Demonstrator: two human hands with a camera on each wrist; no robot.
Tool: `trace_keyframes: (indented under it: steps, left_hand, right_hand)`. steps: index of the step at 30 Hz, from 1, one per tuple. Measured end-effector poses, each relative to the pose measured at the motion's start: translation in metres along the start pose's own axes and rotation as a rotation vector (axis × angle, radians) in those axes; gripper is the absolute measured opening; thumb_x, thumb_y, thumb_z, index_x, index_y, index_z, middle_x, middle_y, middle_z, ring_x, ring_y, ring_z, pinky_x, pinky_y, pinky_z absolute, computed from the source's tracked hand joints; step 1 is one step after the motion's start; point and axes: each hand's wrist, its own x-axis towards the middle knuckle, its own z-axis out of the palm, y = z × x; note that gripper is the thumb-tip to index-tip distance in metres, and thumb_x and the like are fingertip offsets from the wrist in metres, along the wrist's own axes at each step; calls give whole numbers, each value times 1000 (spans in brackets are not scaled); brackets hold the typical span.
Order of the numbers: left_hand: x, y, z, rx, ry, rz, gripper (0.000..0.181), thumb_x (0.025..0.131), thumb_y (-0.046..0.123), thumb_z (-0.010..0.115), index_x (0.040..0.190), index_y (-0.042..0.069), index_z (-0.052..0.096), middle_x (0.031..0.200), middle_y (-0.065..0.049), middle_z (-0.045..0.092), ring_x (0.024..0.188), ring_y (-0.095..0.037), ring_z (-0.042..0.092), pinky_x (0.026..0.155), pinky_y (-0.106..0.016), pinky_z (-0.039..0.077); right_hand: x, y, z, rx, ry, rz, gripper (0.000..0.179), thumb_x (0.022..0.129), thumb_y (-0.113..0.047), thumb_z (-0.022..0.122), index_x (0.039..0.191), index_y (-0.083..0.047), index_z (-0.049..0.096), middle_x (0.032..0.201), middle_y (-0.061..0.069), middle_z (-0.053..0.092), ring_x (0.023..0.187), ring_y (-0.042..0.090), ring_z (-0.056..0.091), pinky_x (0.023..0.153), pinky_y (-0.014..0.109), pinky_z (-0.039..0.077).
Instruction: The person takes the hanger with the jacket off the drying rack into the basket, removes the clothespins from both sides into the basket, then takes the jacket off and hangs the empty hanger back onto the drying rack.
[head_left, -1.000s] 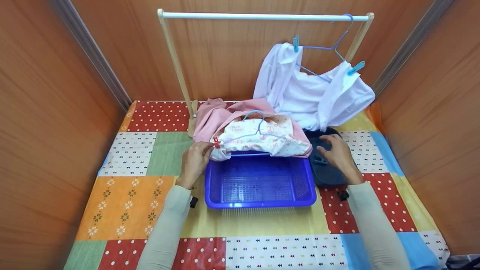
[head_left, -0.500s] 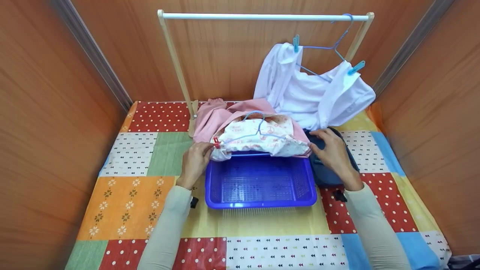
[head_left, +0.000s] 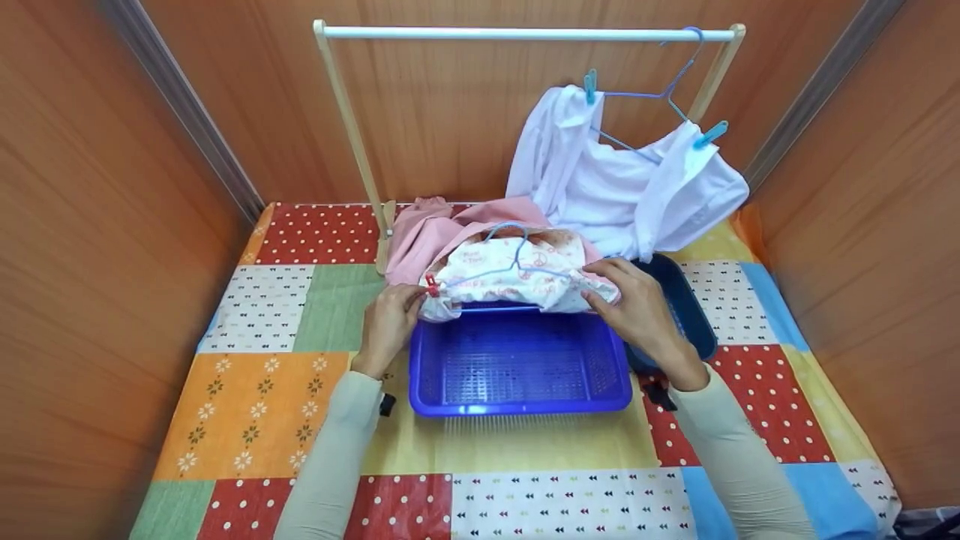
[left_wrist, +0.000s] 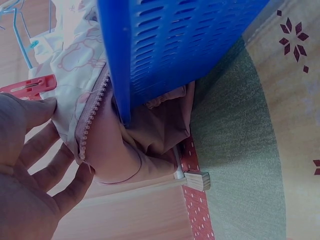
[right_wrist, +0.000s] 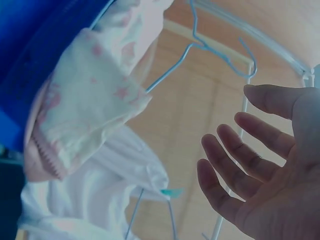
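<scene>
A pink zip jacket (head_left: 517, 210) with a printed white lining (head_left: 480, 289) drapes over the back rim of a blue basket (head_left: 517, 407). A blue wire hanger (head_left: 517, 259) lies against the lining. My left hand (head_left: 388, 322) pinches the jacket's left edge, beside a red clothespin (left_wrist: 31, 87) clipped there; the zipper teeth (left_wrist: 95, 112) show near its fingers. My right hand (head_left: 637, 311) is over the jacket's right end. In the right wrist view its fingers (right_wrist: 240, 155) are spread and hold nothing, apart from the lining corner (right_wrist: 100, 90).
A white rod (head_left: 510, 34) on wooden posts stands behind. From its right end a white garment (head_left: 615, 180) hangs on a hanger with two teal clothespins (head_left: 590, 86). A dark tray (head_left: 694, 322) lies right of the basket, partly behind my right hand. Wooden panels (head_left: 862, 262) enclose the sides.
My right hand has moved left from above the dark tray to the jacket's right end. My left hand has stayed at the red clothespin.
</scene>
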Motion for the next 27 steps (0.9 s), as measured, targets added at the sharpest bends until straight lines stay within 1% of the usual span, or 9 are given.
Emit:
trace_keyframes:
  steps: [4,9,13,19,24,27]
  left_hand:
    - [0,-1,1,-2,3,4,12,93,16,67,100,12,76,99,-5,76,95,-26,71,80,-47,55]
    - [0,-2,1,-5,7,10,11,93,15,67,99,13,76,99,-4,76,95,-27,71,79,-48,56]
    - [0,-3,2,-4,17,18,11,93,16,67,98,13,76,99,-5,76,94,-27,71,78,-48,56]
    - [0,-2,2,-6,24,19,10,92,15,68,97,13,76,99,-5,76,95,-27,71,79,-48,56]
    - [-1,-1,2,-17,24,26,10,92,15,67,97,12,76,97,-5,76,93,-27,71,78,-48,56]
    - [-1,-2,1,-15,23,19,9,92,14,68,96,12,76,97,-5,76,92,-27,70,78,-47,55]
  right_hand:
    - [4,-10,7,20,-21,-37,28,85,-13,77,112,-7,71,109,8,70,99,27,67,86,42,53]
    - [8,-20,18,39,-67,-90,27,87,-14,74,113,-8,71,108,6,69,96,23,67,82,39,54]
    - [13,-29,27,46,-90,-123,28,87,-16,74,114,-8,70,109,6,69,100,21,67,86,39,54]
    - [21,-40,45,72,-136,-144,29,89,-18,73,116,-8,69,111,5,68,102,20,67,89,39,55]
    - [25,-47,61,90,-162,-158,29,89,-17,73,116,-8,69,111,5,68,101,21,66,88,39,55]
    - [28,-52,72,94,-184,-175,29,89,-18,72,116,-8,69,110,6,68,100,20,66,87,39,55]
